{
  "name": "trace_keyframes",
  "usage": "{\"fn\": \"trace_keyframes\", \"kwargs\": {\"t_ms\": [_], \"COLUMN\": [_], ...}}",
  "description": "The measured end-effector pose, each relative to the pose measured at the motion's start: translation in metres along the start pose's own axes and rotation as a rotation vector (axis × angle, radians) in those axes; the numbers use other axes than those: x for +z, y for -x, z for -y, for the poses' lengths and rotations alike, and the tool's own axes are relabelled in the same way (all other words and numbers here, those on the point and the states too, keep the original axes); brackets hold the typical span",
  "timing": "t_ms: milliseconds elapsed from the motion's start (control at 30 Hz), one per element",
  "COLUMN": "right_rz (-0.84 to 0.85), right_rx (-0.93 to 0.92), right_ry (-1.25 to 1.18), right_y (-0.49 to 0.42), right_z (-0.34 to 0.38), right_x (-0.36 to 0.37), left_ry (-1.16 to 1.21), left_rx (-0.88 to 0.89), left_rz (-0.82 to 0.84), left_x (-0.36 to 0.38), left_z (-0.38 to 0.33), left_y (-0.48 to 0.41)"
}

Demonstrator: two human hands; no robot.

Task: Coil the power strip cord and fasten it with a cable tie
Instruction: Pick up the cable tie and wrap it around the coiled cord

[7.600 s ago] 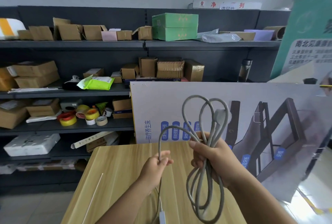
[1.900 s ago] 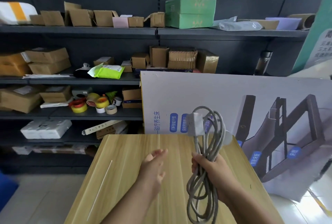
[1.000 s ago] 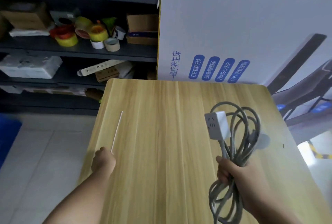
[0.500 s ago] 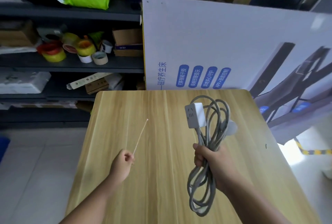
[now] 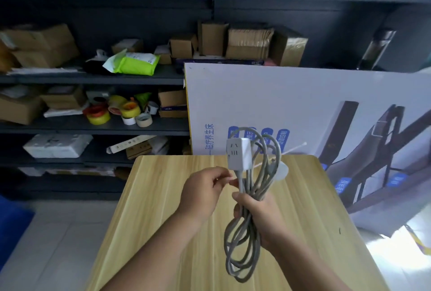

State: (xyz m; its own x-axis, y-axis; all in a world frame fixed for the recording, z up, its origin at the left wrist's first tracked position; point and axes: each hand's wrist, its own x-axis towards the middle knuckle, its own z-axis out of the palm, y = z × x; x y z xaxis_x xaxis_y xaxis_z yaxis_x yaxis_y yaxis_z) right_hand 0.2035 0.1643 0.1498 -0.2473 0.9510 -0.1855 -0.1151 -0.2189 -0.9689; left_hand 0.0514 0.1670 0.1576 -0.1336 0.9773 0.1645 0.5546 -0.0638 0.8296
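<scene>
My right hand (image 5: 258, 218) grips the middle of the coiled grey cord (image 5: 242, 246), held upright above the wooden table (image 5: 151, 220). The white power strip block (image 5: 236, 154) stands up at the top of the coil, with loops beside it and below my fist. The grey plug (image 5: 271, 167) hangs among the upper loops. My left hand (image 5: 205, 194) pinches one end of the thin white cable tie (image 5: 293, 149) just left of the cord. The tie runs behind the upper loops and its tip sticks out to the upper right.
A large white printed board (image 5: 303, 104) leans behind the table's far edge. Dark shelves (image 5: 93, 127) at the left and back hold cardboard boxes, tape rolls (image 5: 116, 111) and a green packet. Grey floor lies left of the table.
My left hand picked the cable tie off the table's left side and brought it over to the coil, so the tie now crosses behind the loops. The camera has tilted up.
</scene>
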Motion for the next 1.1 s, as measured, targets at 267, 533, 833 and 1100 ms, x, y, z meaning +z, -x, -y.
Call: {"fn": "trace_keyframes", "kwargs": {"t_ms": [267, 533, 833, 1100], "right_rz": [0.021, -0.025, -0.021, -0.161], "right_rx": [-0.1, -0.211, -0.28, -0.381], "right_ry": [-0.033, -0.09, 0.142, 0.589], "right_y": [0.022, 0.041, 0.061, 0.079], "right_z": [0.036, 0.053, 0.051, 0.053], "right_x": [-0.018, -0.033, -0.025, -0.022], "left_ry": [-0.21, 0.344, 0.687, 0.855], "left_rx": [0.133, 0.084, -0.236, -0.489], "left_rz": [-0.12, -0.025, 0.412, 0.237], "left_x": [0.0, 0.029, 0.027, 0.039], "left_z": [-0.053, -0.076, -0.114, -0.124], "left_y": [0.0, 0.066, 0.064, 0.079]}}
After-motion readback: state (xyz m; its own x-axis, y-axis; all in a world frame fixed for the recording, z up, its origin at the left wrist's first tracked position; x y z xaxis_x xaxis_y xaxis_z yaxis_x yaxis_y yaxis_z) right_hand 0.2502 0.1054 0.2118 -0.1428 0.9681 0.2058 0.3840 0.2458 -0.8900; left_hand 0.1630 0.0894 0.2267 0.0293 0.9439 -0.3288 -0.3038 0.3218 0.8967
